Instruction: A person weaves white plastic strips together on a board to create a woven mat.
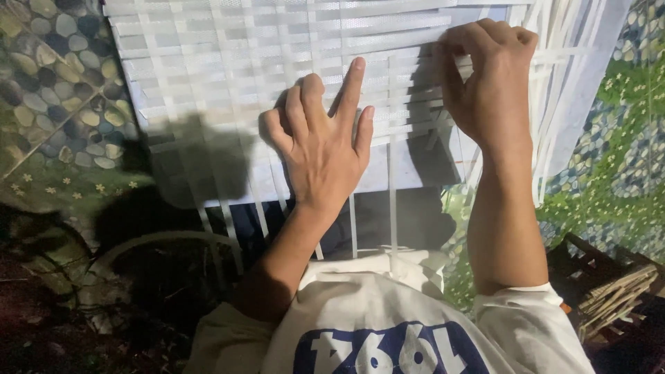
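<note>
Pressing flat, the left hand [322, 149] lies spread on the woven white mat [228, 76], index finger stretched up along the strips, middle and ring fingers curled a bit, nothing pinched. Off to the left of that hand the mat runs on in pale crossing strips, with a dark shadow falling over its lower edge, and beyond it sits a pebble-pattern floor covering [48, 83]. Just below the hand, loose white strips [353, 228] hang off the mat's edge toward the person's cream shirt [388, 312]. Right of it, close by, the right hand [488, 79] is curled with thumb and fingers pinching a single strip near the mat's top right part. Further right there's a green flowery covering [609, 166] and a bundle of brown sticks [616, 291].
</note>
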